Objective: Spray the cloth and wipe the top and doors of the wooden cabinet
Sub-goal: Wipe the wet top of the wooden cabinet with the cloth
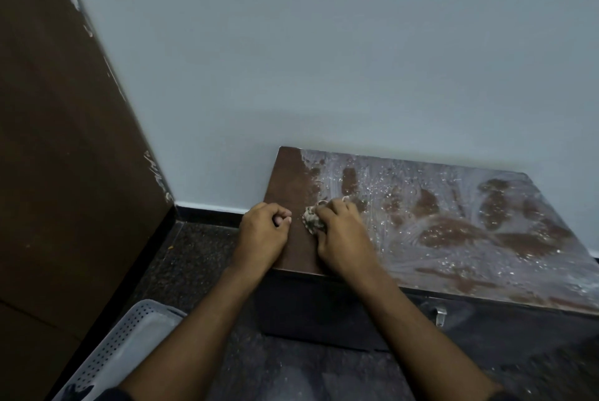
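A low wooden cabinet (pixel 453 222) stands against the pale wall, its top smeared with white streaks and specks except for a clean brown strip at the left end. My right hand (pixel 343 235) grips a small crumpled cloth (pixel 311 220) and presses it on the top near the left front part. My left hand (pixel 264 232) rests at the cabinet's left edge, fingers curled, holding nothing. A metal handle (pixel 440 316) shows on the dark front doors. No spray bottle is in view.
A dark brown panel (pixel 64 141) with chipped edges rises at the left. A white perforated basket (pixel 123 352) sits on the dark speckled floor at lower left. The pale wall runs right behind the cabinet.
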`<state>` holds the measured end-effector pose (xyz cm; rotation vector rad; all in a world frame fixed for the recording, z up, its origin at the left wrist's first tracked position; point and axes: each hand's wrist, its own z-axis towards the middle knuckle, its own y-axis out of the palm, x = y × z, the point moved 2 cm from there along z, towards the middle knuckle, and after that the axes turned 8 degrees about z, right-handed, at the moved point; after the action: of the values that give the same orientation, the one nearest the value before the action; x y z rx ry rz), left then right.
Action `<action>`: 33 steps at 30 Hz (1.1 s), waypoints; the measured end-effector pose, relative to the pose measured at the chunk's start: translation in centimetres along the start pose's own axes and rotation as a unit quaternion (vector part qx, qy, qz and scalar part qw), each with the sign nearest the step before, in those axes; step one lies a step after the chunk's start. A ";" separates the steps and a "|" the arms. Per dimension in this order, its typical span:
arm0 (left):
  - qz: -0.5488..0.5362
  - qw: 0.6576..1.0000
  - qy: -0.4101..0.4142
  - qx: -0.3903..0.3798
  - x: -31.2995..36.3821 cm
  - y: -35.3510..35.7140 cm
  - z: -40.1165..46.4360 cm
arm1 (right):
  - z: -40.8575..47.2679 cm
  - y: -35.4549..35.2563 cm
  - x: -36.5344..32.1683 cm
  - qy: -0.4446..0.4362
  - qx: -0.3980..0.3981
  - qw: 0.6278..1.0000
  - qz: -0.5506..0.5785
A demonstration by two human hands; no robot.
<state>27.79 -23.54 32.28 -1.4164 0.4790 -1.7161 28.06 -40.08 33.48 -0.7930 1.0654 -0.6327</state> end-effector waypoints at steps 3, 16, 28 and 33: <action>0.007 1.000 0.001 -0.021 0.5 0.3 1.4 | -2.1 0.3 0.0 -0.057 -0.025 0.998 0.012; -0.060 0.997 -0.031 0.038 0.2 0.9 2.1 | -0.1 0.5 -0.2 -0.045 -0.057 0.997 0.018; -0.018 0.999 -0.035 0.018 0.2 1.6 2.0 | 3.6 0.6 0.3 0.016 -0.008 1.000 -0.025; -0.016 0.999 -0.043 0.019 0.3 1.6 2.2 | 1.0 1.5 0.4 -0.067 -0.075 0.995 -0.026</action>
<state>30.40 -24.22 31.90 -1.4707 0.3767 -1.6735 29.25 -39.26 32.27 -0.9826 0.9802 -0.5399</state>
